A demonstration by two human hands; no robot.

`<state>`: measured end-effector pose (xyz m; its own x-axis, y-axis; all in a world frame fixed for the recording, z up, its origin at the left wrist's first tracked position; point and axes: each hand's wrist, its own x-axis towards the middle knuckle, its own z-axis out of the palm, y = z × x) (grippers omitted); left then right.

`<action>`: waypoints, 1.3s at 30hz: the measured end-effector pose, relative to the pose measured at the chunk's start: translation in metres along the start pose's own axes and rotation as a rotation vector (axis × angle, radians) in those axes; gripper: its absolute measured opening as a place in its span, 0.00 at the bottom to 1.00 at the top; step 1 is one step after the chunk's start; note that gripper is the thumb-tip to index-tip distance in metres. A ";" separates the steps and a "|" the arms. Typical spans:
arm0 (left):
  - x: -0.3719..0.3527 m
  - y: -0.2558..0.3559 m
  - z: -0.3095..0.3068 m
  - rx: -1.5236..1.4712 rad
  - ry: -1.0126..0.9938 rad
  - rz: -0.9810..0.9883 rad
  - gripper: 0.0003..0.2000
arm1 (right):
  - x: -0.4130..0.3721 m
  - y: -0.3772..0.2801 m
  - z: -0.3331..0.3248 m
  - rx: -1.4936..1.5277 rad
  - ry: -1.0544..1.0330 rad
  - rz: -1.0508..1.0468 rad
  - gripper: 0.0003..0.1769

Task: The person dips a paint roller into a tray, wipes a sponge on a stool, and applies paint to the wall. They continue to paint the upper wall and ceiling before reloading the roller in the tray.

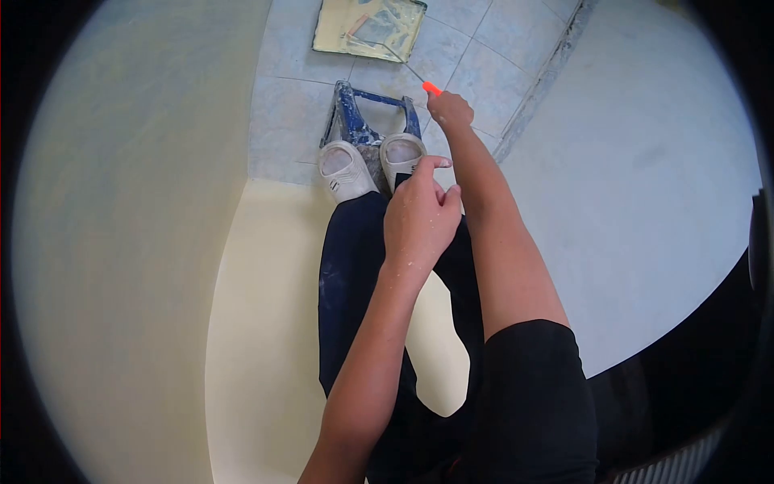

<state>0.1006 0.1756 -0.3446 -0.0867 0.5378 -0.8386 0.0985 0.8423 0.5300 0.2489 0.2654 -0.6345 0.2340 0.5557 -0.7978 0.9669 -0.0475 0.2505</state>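
Note:
My right hand (451, 110) is stretched forward and wrapped around the orange handle of a small paint roller (430, 87). The roller's thin metal rod reaches into a paint tray (329, 34) smeared with cream-coloured paint, and its head appears to rest inside. Closer to me, above my legs, my left hand (421, 211) hangs in the air with nothing visible in it. Its index finger and thumb are apart, while the other fingers are partly curled and hidden. Small pale paint specks dot that hand and wrist.
My white shoes (345, 173) are on a paint-stained blue step stool (348, 113). Light tiles (284, 105) cover the floor around it and the tray. A pale yellowish wall (145, 242) rises on the left, and a white surface (621, 185) is on the right.

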 end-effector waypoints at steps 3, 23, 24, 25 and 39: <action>0.005 -0.012 0.000 -0.021 0.060 0.029 0.17 | -0.010 0.024 0.019 0.056 -0.052 0.016 0.35; 0.014 0.016 -0.005 -0.099 0.082 0.165 0.29 | -0.022 0.023 0.009 0.465 -0.373 0.079 0.37; 0.015 0.018 -0.007 -0.125 0.084 0.168 0.29 | -0.015 0.038 0.035 0.500 -0.398 0.077 0.39; 0.016 0.018 -0.008 -0.135 0.089 0.171 0.29 | -0.007 0.053 0.059 0.533 -0.424 0.077 0.40; 0.013 0.015 -0.037 0.075 0.143 0.233 0.22 | 0.008 0.005 0.006 0.314 -0.218 0.030 0.40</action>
<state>0.0639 0.1966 -0.3425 -0.1918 0.7209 -0.6659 0.2048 0.6930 0.6913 0.2565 0.2649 -0.6428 0.2461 0.3620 -0.8991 0.9353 -0.3319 0.1224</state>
